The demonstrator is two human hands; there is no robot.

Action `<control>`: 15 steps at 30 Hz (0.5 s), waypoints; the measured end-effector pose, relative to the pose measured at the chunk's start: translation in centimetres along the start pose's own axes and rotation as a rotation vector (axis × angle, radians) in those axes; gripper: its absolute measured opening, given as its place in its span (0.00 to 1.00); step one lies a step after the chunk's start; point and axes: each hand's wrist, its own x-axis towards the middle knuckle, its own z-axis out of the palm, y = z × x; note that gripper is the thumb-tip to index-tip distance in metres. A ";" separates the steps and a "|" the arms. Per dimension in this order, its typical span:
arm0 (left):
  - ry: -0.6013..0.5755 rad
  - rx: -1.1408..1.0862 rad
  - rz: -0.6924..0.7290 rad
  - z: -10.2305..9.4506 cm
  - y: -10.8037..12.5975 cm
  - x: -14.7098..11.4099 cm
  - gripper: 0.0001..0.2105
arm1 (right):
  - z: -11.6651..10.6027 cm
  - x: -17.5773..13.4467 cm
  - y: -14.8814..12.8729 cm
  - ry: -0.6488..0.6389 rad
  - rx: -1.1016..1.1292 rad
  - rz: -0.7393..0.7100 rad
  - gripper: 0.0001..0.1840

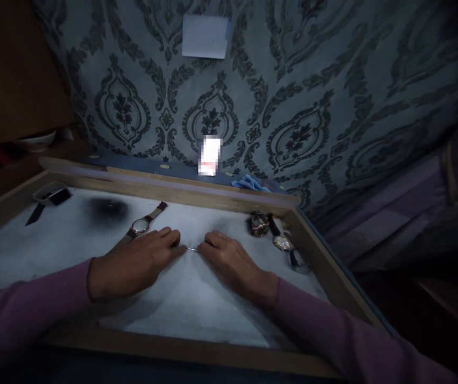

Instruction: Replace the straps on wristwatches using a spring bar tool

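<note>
Left hand (138, 261) and right hand (229, 261) palm-down on white-lined wooden tray (197, 349), thin silver pin (192, 249) between fingertips, brown-strapped rose-gold wristwatch (141, 226) at eleven o'clock of left hand, touching it, dark-strapped watches (271, 232) at two o'clock of right.

Matt white cloth (197, 304) lines the wooden tray (197, 349); glossy metal watch (139, 226).

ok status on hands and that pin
Left hand and right hand flat on tray, fingertips pinching thin pin. Watch beside left hand.

Five watches are lying in the tray: one (139, 226) mid-frame, three (282, 242) at right, one (50, 196) upper left.
</note>
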 end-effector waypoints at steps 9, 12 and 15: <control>0.045 -0.031 -0.030 0.7 -0.3 0.4 0.18 | 0.1 0.0 0.2 0.002 0.022 0.000 0.09; 0.048 -0.041 -0.026 0.6 -0.3 0.4 0.18 | 0.0 0.0 0.2 -0.010 0.039 0.012 0.09; 0.061 -0.059 -0.026 0.7 -0.5 0.4 0.17 | 0.0 0.1 0.2 -0.019 0.056 0.022 0.09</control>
